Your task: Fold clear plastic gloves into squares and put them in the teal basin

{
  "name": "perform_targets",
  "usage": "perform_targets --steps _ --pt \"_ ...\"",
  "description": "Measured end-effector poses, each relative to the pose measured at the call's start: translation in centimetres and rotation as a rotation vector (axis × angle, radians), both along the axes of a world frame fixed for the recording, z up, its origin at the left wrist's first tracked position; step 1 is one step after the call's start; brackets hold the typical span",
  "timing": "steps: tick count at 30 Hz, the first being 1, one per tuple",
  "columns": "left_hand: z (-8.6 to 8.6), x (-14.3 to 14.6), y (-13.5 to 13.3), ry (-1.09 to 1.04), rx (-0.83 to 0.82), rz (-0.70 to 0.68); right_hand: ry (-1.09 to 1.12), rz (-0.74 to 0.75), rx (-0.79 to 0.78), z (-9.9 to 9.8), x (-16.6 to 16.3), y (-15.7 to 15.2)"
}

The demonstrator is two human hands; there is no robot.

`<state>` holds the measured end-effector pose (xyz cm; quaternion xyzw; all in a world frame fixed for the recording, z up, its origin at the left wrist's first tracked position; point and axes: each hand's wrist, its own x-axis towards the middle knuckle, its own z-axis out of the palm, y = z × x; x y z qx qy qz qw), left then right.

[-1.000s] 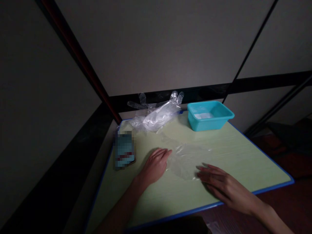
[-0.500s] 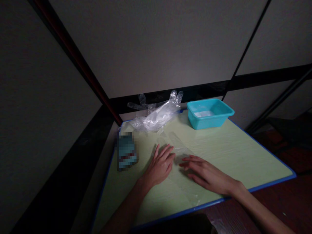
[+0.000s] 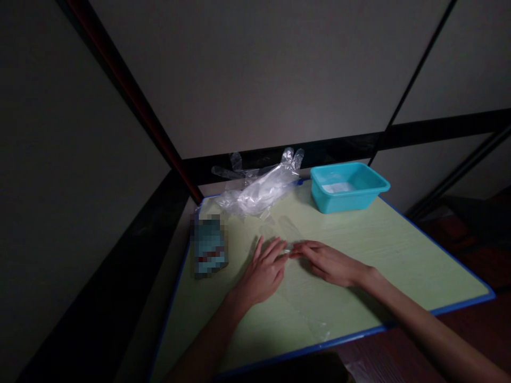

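Observation:
A clear disposable plastic glove (image 3: 297, 300) lies flat on the table, its fingers pointing to the back and its cuff near the front edge. My left hand (image 3: 264, 272) rests palm down on the glove's left part, fingers spread. Close to its fingertips, my right hand (image 3: 325, 260) has its fingers pressed together on the glove's right side, pinching a bit of the thin film. The exact grip is partly hidden by the fingers. Behind the hands sits a crumpled pile of clear plastic gloves (image 3: 261, 192).
The pale green table (image 3: 399, 260) has a blue edge and stands against a panelled wall (image 3: 279, 80). A turquoise plastic basin (image 3: 347, 199) with something white inside is at the back right. On the left lies a blurred-out dark teal item (image 3: 209, 247).
My right hand has moved left and slightly up to the left fingertips, its fingers closing on the glove's right side. That part no longer spreads out to the right. The left hand stays put.

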<state>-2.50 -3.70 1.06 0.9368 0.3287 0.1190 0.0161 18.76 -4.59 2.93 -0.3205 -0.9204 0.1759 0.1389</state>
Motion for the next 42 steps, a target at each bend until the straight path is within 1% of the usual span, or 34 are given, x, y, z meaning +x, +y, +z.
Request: perform_targets --steps 4,8,16,19,22,25,28,30,35,39,42 --pt "0.1 0.1 0.0 -0.010 -0.014 0.013 -0.044 0.014 0.039 0.1 0.3 -0.2" --pt "0.1 0.1 0.1 -0.014 -0.031 0.006 -0.059 0.018 0.048 0.4 1.3 -0.9" --pt "0.3 0.1 0.0 -0.040 -0.061 0.002 -0.105 -0.077 -0.013 0.6 4.4 -3.3" --pt "0.3 0.1 0.0 -0.039 -0.062 0.007 -0.125 -0.082 -0.006 0.9 5.0 -4.1" --pt "0.2 0.2 0.0 -0.064 -0.052 0.035 -0.120 -0.036 -0.002 1.3 4.9 -5.1" --pt "-0.1 0.2 0.2 -0.118 -0.038 0.121 -0.111 0.009 -0.004 1.5 4.5 -6.1" --pt "-0.3 0.2 0.4 -0.151 -0.029 0.207 -0.113 0.016 -0.009 1.3 4.0 -6.9" --pt "-0.4 0.2 0.6 -0.166 -0.034 0.232 -0.100 0.014 -0.015 1.2 3.7 -7.3" --pt "-0.3 0.5 1.2 -0.193 -0.084 0.216 -0.100 0.012 -0.031 1.0 3.0 -8.2" --pt "-0.3 0.8 1.7 -0.166 -0.071 0.174 -0.061 -0.001 -0.013 1.3 2.5 -8.8" --pt "-0.2 1.0 1.9 -0.143 -0.063 0.134 -0.075 0.012 0.005 1.6 2.0 -9.2"
